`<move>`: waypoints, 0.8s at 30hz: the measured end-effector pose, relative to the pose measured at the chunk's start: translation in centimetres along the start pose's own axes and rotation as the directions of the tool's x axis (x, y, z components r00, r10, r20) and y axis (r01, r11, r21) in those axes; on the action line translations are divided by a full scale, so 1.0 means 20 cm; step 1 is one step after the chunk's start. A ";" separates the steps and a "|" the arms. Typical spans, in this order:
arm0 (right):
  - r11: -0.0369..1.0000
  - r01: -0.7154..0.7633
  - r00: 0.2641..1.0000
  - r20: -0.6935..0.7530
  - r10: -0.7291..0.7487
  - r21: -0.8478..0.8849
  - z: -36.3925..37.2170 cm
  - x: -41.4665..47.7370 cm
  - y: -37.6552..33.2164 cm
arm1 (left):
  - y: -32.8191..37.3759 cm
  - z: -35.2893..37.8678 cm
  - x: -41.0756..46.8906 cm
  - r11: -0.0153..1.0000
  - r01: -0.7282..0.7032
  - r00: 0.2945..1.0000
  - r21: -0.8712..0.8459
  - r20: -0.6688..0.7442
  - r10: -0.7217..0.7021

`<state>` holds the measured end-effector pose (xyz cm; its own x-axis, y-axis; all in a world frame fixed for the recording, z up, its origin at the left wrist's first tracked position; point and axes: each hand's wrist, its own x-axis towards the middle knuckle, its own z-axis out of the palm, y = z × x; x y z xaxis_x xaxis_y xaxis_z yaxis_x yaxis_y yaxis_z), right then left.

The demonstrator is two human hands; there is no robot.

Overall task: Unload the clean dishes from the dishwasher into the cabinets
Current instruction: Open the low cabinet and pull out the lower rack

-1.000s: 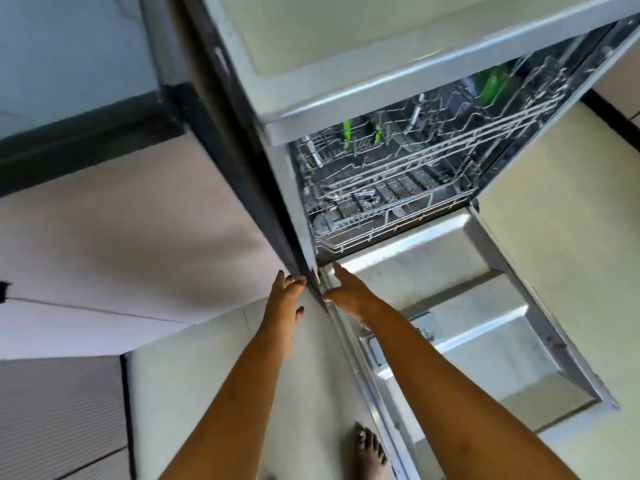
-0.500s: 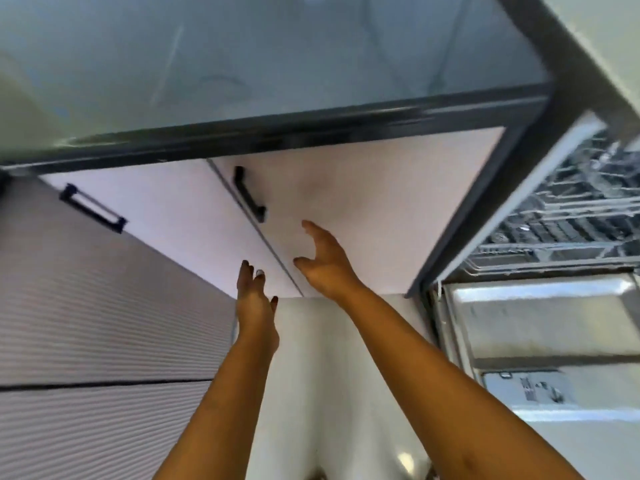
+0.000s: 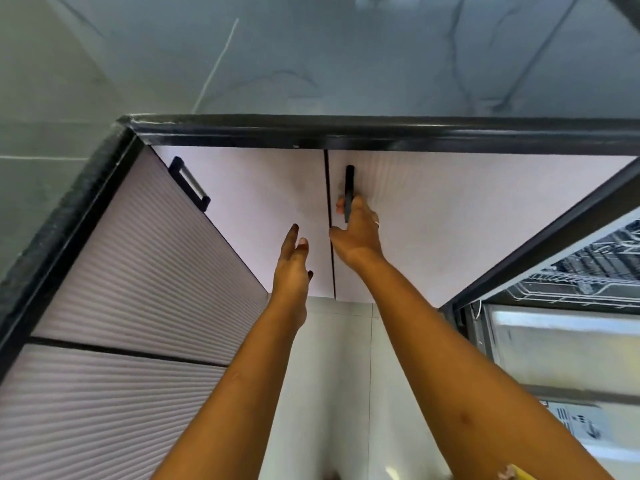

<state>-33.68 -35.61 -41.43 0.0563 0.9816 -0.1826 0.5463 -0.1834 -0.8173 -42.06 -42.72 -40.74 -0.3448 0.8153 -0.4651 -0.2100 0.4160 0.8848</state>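
opening a cabinet is the step in hand. right hand [image 3: 358, 233] grips the handle [image 3: 349, 178] of the door [image 3: 450, 220]; left hand [image 3: 292, 265] is relaxed and holds nothing. next: pull the door outward. the dishwasher [image 3: 561, 341] stands open at right, cut off; its rack [image 3: 585, 282] is blurred and possibly holds dishes.

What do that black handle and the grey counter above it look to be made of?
Handle: likely matte black metal or plastic; dull, even, no shine. Counter: probably polished stone or a stone-look slab; glossy grey with dark veins.
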 end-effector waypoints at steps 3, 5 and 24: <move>0.999 0.034 0.999 0.004 -0.034 -0.031 -0.02 -0.04 0.03 | -0.02 0.03 -0.01 1.000 0.009 1.000 0.004 0.007 -0.010; 0.997 0.072 0.997 0.008 -0.072 -0.040 -0.03 -0.09 0.05 | -0.01 0.05 -0.01 1.000 0.019 1.000 0.015 0.013 -0.019; 0.944 0.018 0.999 0.036 -0.032 0.329 -0.24 -0.82 0.42 | -0.08 0.16 -0.40 0.947 0.281 0.938 0.155 0.166 -0.305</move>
<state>-25.97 -53.07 -42.65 0.0092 0.9843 -0.1761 0.2421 -0.1730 -0.9547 -36.01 -48.62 -38.42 -0.1071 0.7047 -0.7013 -0.1539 0.6851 0.7120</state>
